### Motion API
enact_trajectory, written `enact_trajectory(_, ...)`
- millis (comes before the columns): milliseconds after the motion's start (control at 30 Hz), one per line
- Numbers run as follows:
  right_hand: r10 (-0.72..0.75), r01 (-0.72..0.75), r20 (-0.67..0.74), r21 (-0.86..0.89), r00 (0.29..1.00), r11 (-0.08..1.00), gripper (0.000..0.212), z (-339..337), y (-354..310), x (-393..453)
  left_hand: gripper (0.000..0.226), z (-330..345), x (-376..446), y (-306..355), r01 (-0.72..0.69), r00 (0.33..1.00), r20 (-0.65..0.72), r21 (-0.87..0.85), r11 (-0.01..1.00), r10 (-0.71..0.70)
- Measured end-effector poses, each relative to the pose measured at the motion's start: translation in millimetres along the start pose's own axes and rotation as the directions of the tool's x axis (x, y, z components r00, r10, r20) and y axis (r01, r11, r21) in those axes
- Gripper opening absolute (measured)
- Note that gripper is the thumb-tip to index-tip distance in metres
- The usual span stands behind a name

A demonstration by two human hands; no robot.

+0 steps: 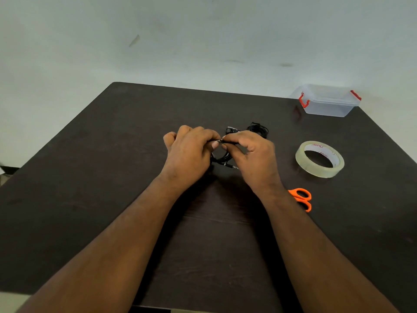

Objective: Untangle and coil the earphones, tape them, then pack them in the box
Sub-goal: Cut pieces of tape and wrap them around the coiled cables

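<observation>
Both bare forearms reach in from the bottom edge and converge over the middle of the dark table (90, 188). The left hand (189, 152) is seen from the back, knuckles up and fingers curled inward, with its thumb and forefinger pinching a short stretch of black cable at the point where the two hands meet. Just beside it, the right hand (252, 154) is turned with its back toward the camera and slightly outward, its fingers bent down and its thumb and forefinger pinching the same cable right next to the left fingertips. The earphones (223, 158) hang as a black loop between and below the two hands, a plug end resting on the table under them, and more black cable (258, 129) lies in a loose bundle just behind the right hand. Further right, a roll of clear tape (300, 158) lies flat, orange-handled scissors (302, 198) show beside the right forearm, and a clear box (327, 105) with red clasps sits at the far right corner.
</observation>
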State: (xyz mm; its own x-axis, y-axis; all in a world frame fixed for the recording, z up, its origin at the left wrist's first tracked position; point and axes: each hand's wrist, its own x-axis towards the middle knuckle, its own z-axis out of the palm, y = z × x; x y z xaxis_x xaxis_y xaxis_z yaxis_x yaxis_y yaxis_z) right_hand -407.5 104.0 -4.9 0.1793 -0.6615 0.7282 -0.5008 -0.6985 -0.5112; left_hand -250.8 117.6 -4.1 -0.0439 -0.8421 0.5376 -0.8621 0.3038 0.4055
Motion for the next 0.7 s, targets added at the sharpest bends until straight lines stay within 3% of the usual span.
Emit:
enact_trajectory(133, -0.062, 0.064, 0.054, -0.043, 0.997, 0.997, 0.013, -7, 4, 3, 0.017, -2, 3, 3, 0.211, 0.966, 0.209, -0.281, 0.936, -0.155)
enact_trajectory(267, -0.074, 0.077, 0.087, -0.038, 0.993, 0.996, 0.021, -11, 6, 5, 0.016, -11, 3, 6, 0.368, 0.918, 0.368, -0.647, 0.668, -0.149)
enact_trajectory(400, -0.079, 0.088, 0.153, -0.048, 0.985, 0.995, 0.033, -12, 8, 5, 0.014, -16, 3, 5, 0.445, 0.888, 0.434, -0.731, 0.517, -0.151)
enact_trajectory(700, -0.166, 0.191, 0.185, -0.129, 0.969, 0.973, 0.034, -10, 12, 5, 0.026, -18, 6, -1, 0.570, 0.821, 0.540, -0.794, 0.212, -0.185)
